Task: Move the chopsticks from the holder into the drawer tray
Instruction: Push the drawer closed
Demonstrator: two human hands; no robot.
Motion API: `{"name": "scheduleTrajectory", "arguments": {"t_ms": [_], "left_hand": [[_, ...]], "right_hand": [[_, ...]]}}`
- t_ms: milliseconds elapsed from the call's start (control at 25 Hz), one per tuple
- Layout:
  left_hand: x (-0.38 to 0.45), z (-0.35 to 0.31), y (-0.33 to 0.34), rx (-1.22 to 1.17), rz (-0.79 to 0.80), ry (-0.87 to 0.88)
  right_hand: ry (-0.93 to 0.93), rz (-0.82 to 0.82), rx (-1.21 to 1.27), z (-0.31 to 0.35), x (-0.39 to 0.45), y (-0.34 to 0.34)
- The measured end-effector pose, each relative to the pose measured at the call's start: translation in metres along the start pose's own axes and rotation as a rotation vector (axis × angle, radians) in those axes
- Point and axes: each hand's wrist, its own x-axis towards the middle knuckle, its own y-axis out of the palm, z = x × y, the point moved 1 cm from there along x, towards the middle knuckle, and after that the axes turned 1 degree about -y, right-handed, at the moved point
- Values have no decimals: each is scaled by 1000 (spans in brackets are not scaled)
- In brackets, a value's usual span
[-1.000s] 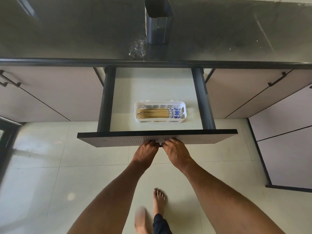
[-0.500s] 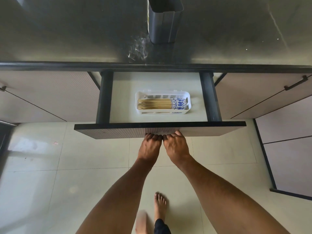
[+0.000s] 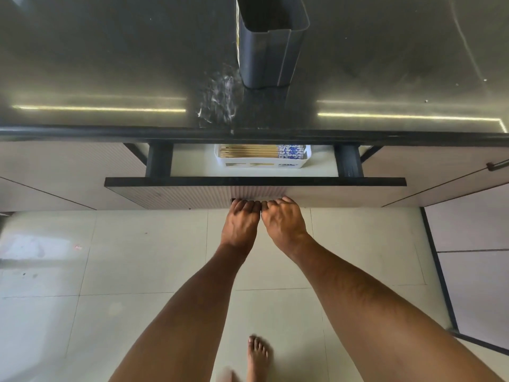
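Wooden chopsticks [image 3: 253,152] with blue-patterned ends lie side by side in a white tray [image 3: 261,163] inside the drawer. The drawer is only a little way out, and the counter edge hides the tray's far part. My left hand [image 3: 241,221] and my right hand [image 3: 283,220] sit together at the lower middle of the drawer front [image 3: 170,194], fingers curled against its bottom edge. The dark grey holder [image 3: 268,42] stands upright on the black counter straight above the drawer, and no chopsticks show in it.
The glossy black counter [image 3: 110,64] has a wet smear left of the holder. Closed pale cabinet doors [image 3: 63,166] flank the drawer, and more stand at the right [image 3: 468,221]. Below are pale floor tiles and my bare foot [image 3: 257,357].
The drawer has slid inward under the counter, with both hands moving along at its front. Less of the tray shows now. The view has shifted closer to the counter.
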Motion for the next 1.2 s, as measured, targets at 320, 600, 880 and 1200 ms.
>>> {"name": "scheduleTrajectory", "arguments": {"t_ms": [320,600,880,1200], "left_hand": [[75,36,19,35,-101,31],[98,44,23,58,-82,25],[108,48,21,104,21,37],[99,40,-7,268,157,13]], "right_hand": [[25,42,-21,-32,75,-11],[52,49,-11,-40,97,-17],[113,58,-29,-37,109,-18],[103,-48,33,-31,84,-25]]}}
